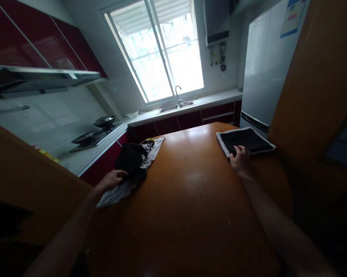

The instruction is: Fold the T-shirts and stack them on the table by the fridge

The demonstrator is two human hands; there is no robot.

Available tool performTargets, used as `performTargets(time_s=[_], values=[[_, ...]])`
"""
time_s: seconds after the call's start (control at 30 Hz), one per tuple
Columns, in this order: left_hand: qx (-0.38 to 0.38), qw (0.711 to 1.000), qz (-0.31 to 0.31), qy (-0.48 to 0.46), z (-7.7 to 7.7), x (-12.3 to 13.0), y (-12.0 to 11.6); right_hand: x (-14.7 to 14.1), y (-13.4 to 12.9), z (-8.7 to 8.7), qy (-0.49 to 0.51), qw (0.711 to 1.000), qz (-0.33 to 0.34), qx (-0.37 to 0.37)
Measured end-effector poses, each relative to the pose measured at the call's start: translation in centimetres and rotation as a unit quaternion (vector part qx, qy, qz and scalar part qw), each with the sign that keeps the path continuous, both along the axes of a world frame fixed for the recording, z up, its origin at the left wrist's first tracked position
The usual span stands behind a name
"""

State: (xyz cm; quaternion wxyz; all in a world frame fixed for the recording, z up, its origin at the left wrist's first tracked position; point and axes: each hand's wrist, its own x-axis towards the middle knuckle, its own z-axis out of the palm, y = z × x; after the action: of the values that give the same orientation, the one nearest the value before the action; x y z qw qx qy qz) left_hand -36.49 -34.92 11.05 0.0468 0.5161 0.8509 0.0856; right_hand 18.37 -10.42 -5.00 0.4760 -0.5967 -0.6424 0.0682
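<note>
My left hand (113, 179) pinches the near edge of a rumpled black garment (130, 158) at the left side of the table. The garment has a white print and a yellow patch, and whitish cloth (115, 194) spreads under and beside it. On the right, a flat folded stack of black cloth (250, 139) with white borders lies squarely on the tabletop. My right hand (241, 158) rests on its near left part, fingers slightly bent and apart. The thumb side lies close to the stack's front edge.
A rounded wooden table (191, 192) stands before me. Beyond it are a sink (169, 109) with a tap under a bright window, and a fridge (270, 65) at right. At left are a hob with a pan (84, 138), a pot (104, 121) and a range hood (40, 80).
</note>
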Motion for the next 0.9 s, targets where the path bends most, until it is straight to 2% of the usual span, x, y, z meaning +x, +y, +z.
performTargets(time_s=[0.07,0.13,0.2,0.3,0.37,0.43,0.47,0.5,0.53,0.6,0.63,0.67,0.7,0.73,0.8,0.87,0.9], values=[[-0.149,0.982,-0.039,-0.105,-3.0,-1.2,-1.9,0.3,0.3,-0.6,-0.022,0.999,-0.014,-0.037],[-0.193,0.975,-0.048,-0.101,-4.4,-1.6,-2.7,0.5,0.4,-0.9,-0.02,0.998,-0.019,-0.06],[-0.155,0.984,-0.063,-0.055,-4.7,-0.5,-2.2,0.6,0.2,-0.4,-0.007,0.998,-0.024,-0.059],[-0.047,0.992,-0.116,-0.024,-4.1,3.9,0.1,-0.3,-1.2,1.6,0.011,1.0,0.001,-0.02],[0.027,0.987,-0.155,-0.042,-3.7,8.2,1.8,-1.9,-3.6,3.4,0.017,0.997,0.069,0.01],[0.122,0.971,-0.194,-0.06,-3.7,12.9,3.5,-4.3,-7.1,5.1,0.021,0.98,0.197,0.006],[0.156,0.96,-0.22,-0.072,-3.9,15.1,4.2,-5.6,-9.0,5.7,0.027,0.96,0.277,-0.012],[0.181,0.95,-0.24,-0.089,-4.3,17.2,4.8,-6.8,-11.0,6.3,0.033,0.929,0.367,-0.04],[0.198,0.94,-0.258,-0.105,-4.8,19.1,5.3,-7.9,-12.8,6.6,0.03,0.878,0.471,-0.082],[0.199,0.929,-0.293,-0.11,-6.3,21.9,6.0,-9.4,-15.6,7.0,0.024,0.736,0.652,-0.18],[0.18,0.931,-0.301,-0.101,-7.3,22.8,6.3,-9.8,-16.4,7.0,0.022,0.673,0.705,-0.22],[0.152,0.936,-0.307,-0.087,-8.3,23.4,6.4,-9.9,-16.9,7.0,0.027,0.628,0.736,-0.25],[0.125,0.941,-0.306,-0.068,-9.3,23.7,6.4,-9.8,-17.0,7.0,0.04,0.605,0.748,-0.27],[0.102,0.947,-0.301,-0.049,-10.3,23.6,6.4,-9.7,-16.8,6.9,0.062,0.599,0.747,-0.282],[0.073,0.954,-0.289,-0.028,-11.6,22.9,6.3,-9.1,-15.5,6.7,0.124,0.617,0.722,-0.287],[0.056,0.956,-0.285,-0.033,-11.9,21.6,6.6,-8.6,-13.9,6.5,0.177,0.648,0.686,-0.28],[0.048,0.956,-0.286,-0.042,-11.5,20.8,7.0,-8.4,-13.1,6.3,0.193,0.664,0.668,-0.276]])
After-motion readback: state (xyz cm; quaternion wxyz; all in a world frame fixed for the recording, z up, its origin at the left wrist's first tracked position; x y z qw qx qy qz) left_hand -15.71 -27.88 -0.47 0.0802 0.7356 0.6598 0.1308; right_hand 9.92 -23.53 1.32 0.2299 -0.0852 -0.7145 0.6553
